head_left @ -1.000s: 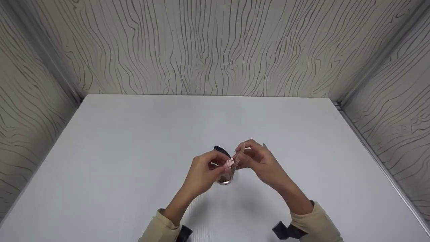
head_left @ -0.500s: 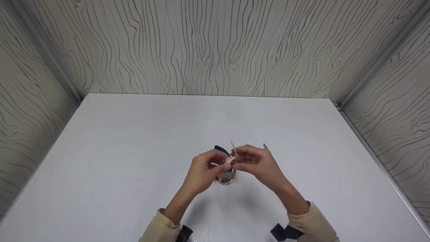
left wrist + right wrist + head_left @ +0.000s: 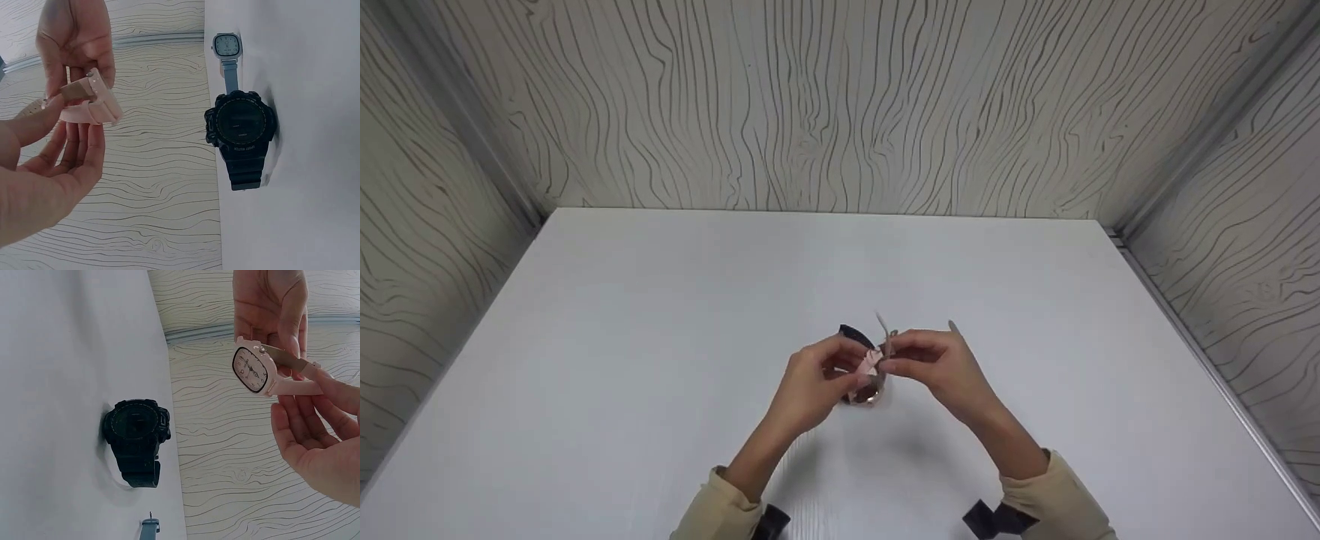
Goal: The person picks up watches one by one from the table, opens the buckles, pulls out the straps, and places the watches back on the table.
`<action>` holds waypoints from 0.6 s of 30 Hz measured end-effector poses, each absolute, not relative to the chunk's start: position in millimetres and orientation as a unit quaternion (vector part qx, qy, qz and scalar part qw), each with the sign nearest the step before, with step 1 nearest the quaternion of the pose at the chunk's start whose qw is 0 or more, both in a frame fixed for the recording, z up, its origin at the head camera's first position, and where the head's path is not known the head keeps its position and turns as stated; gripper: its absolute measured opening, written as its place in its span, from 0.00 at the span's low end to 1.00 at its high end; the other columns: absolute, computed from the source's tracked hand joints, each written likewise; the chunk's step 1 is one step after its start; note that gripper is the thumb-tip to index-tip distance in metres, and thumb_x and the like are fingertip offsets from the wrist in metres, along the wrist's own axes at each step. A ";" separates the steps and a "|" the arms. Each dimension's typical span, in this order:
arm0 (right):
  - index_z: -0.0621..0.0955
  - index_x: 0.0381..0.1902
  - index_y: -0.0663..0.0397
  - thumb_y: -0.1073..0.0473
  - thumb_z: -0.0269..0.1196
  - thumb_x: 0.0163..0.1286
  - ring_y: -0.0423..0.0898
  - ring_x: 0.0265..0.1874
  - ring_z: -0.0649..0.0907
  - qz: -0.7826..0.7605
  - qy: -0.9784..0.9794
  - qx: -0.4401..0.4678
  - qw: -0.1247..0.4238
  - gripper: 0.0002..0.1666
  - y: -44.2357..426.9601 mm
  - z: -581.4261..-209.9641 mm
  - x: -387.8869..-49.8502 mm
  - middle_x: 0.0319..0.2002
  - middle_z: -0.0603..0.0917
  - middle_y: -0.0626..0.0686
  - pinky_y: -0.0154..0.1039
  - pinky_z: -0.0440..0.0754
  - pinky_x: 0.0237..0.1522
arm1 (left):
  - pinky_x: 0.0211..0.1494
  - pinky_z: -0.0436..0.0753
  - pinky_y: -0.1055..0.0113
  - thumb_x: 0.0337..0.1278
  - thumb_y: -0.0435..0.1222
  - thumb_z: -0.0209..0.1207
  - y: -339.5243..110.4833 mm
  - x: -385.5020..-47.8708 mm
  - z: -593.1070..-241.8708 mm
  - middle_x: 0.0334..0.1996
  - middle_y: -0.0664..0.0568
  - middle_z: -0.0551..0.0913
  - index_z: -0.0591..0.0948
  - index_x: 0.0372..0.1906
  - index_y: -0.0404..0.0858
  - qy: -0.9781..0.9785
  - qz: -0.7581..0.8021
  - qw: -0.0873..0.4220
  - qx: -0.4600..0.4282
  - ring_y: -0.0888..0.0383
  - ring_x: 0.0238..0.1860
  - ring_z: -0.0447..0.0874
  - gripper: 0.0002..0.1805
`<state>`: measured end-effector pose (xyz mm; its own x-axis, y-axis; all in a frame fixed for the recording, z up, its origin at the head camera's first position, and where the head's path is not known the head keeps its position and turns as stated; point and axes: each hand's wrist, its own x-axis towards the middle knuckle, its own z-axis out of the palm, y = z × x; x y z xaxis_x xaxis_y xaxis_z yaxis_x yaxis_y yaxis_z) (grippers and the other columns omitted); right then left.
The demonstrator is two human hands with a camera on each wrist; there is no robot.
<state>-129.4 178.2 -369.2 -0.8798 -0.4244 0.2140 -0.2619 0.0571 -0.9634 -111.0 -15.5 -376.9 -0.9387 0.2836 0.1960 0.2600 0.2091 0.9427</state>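
Note:
Both hands hold a pink wristwatch (image 3: 250, 370) above the white table. Its square pale face shows in the right wrist view, while the left wrist view shows the pink strap (image 3: 84, 114) bent into a loop. My left hand (image 3: 810, 382) pinches the strap with thumb and fingers. My right hand (image 3: 937, 364) pinches another part of the strap, and a thin strap end sticks up beside its fingers. Exactly how the strap ends meet is hidden by the fingers. Beyond the left hand lies a black sports watch (image 3: 242, 121), partly covered in the head view.
A small watch with a blue-grey strap (image 3: 227, 46) lies near the black watch; only a sliver shows past the right hand in the head view. The white table (image 3: 660, 300) is bounded by wood-grain panels (image 3: 810, 112) at the back and sides.
My right hand has shifted slightly, with its fingers drawn closer around the strap. The thin strap end now stands more upright, and the watch case has turned a little. My left hand stays put.

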 end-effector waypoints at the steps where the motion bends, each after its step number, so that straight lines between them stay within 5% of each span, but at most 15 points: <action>1: 0.80 0.38 0.71 0.67 0.65 0.56 0.47 0.37 0.82 -0.642 0.726 -0.237 0.064 0.13 178.6 -369.2 -129.6 0.36 0.81 0.56 0.39 0.80 0.42 | 0.42 0.79 0.70 0.50 0.27 0.62 -15.7 -111.0 -376.9 0.35 0.50 0.80 0.80 0.40 0.35 0.779 0.603 0.007 0.170 0.57 0.39 0.79 0.10; 9: 0.80 0.41 0.69 0.66 0.65 0.57 0.50 0.40 0.81 -0.622 0.739 -0.242 0.089 0.14 181.8 -368.7 -131.4 0.41 0.79 0.66 0.42 0.80 0.42 | 0.46 0.78 0.64 0.52 0.29 0.61 -15.7 -107.4 -375.9 0.36 0.51 0.80 0.80 0.41 0.36 0.771 0.620 -0.003 0.145 0.57 0.40 0.78 0.09; 18: 0.79 0.41 0.72 0.67 0.65 0.56 0.50 0.39 0.82 -0.623 0.738 -0.239 0.102 0.15 186.5 -371.9 -133.2 0.38 0.80 0.64 0.42 0.80 0.42 | 0.49 0.77 0.60 0.52 0.29 0.61 -21.7 -109.8 -376.7 0.35 0.49 0.78 0.78 0.41 0.33 0.746 0.656 -0.014 0.111 0.56 0.40 0.77 0.10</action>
